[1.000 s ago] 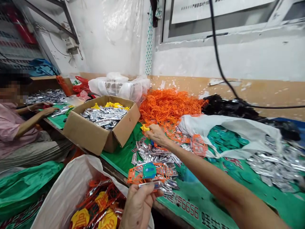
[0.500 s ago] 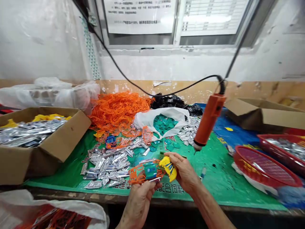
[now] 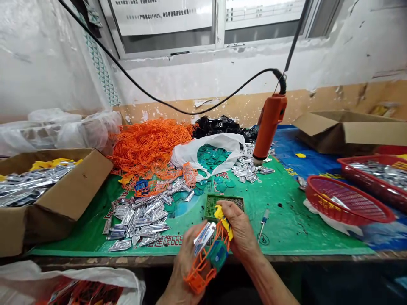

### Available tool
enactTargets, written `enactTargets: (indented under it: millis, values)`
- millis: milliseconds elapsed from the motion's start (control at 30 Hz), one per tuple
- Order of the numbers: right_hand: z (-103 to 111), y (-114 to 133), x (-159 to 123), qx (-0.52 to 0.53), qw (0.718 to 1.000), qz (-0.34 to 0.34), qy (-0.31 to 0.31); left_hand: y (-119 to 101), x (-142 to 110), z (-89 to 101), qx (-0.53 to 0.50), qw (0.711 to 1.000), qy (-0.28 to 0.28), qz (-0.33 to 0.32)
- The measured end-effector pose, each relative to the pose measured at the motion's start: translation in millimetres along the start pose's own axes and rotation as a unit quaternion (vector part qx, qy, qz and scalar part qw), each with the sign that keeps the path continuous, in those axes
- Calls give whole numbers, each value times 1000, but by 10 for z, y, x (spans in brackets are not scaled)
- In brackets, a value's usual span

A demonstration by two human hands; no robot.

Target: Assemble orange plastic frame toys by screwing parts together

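The orange lattice frame (image 3: pixel 199 274) is grasped by the left hand (image 3: pixel 186 264), with the fingers closed around it from below, while the right hand (image 3: pixel 241 226) is clenched over a yellow plastic piece (image 3: pixel 224 222) at the frame's upper end. A silver sachet (image 3: pixel 204 238) and a teal plastic piece (image 3: pixel 218 255) are carried on the frame; the two-handed grip seems meant to keep them pressed in place. The frame is held just over the front edge of the tabletop (image 3: pixel 286 250), its long axis running from 7 o'clock up to 1 o'clock, with the yellow end pointing away from the wearer.

At 12 o'clock, a green perforated tray (image 3: pixel 224 207) lies just beyond the right hand. A small screwdriver (image 3: pixel 263 224) lies at 2 o'clock, and a corded orange electric screwdriver (image 3: pixel 269 127) is suspended above the tabletop at 1 o'clock, apparently kept within easy reach. A pile of silver sachets (image 3: pixel 136 218) is spread at 10 o'clock, backed by a heap of orange lattice frames (image 3: pixel 149 144). A cardboard box of sachets (image 3: pixel 54 199) stands at 9 o'clock, and red baskets (image 3: pixel 348 201) sit at 3 o'clock.
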State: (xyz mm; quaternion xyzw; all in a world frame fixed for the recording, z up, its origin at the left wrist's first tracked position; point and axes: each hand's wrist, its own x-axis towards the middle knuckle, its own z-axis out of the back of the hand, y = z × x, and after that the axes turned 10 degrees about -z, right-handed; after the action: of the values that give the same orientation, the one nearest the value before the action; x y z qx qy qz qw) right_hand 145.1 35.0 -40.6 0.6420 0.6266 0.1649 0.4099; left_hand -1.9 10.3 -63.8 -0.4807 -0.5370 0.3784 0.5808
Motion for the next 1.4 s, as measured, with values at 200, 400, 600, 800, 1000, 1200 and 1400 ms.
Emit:
enactTargets:
  millis: [200,400,600,800,1000,1200,1400]
  values:
    - [26,37,-41,-65,997,7,50,-243,237,181,-195,962,93,169]
    - [125,-20,-50,-299,939,116,126,-339,238,-36,-89,945,237,206]
    - [159,-11,-23,-605,689,373,142,-279,192,-72,4,976,152,154]
    - [-3,-10,-199,-678,684,243,115,-252,178,61,248,960,115,-66]
    - [-74,5,-298,-501,846,93,157,-171,128,89,392,882,81,-248]
    - [63,-62,-280,-307,939,-53,149,-183,115,40,321,921,106,-194]
    - [302,-179,-311,-142,980,-40,132,-294,103,97,130,982,130,-37]
